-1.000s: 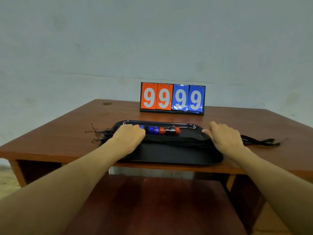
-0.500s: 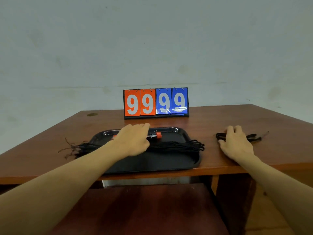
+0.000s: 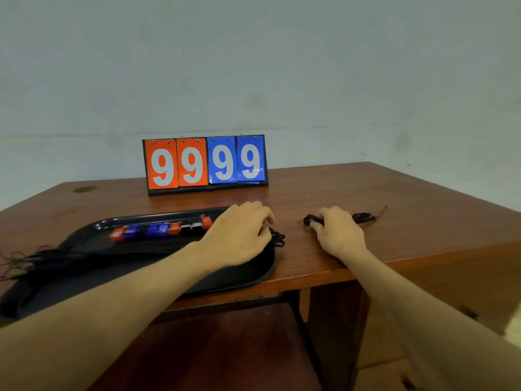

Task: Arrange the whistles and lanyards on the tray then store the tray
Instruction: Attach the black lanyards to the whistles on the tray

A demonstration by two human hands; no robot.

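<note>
A black tray lies on the wooden table, its near edge past the table's front. A row of red, blue and black whistles lines the tray's far side, and a bundle of black lanyards lies across it, spilling off the left. My left hand rests on the tray's right end, fingers curled over the lanyard ends. To the right of the tray, my right hand grips a loose black lanyard on the table.
A flip scoreboard reading 9999 in orange and blue stands at the back of the table. A small round hole sits at the far left. A lower reddish shelf lies under the table's front edge.
My view has swung to the right. My left hand slid from the tray's middle to its right end, uncovering the whistles. My right hand has curled round the loose lanyard.
</note>
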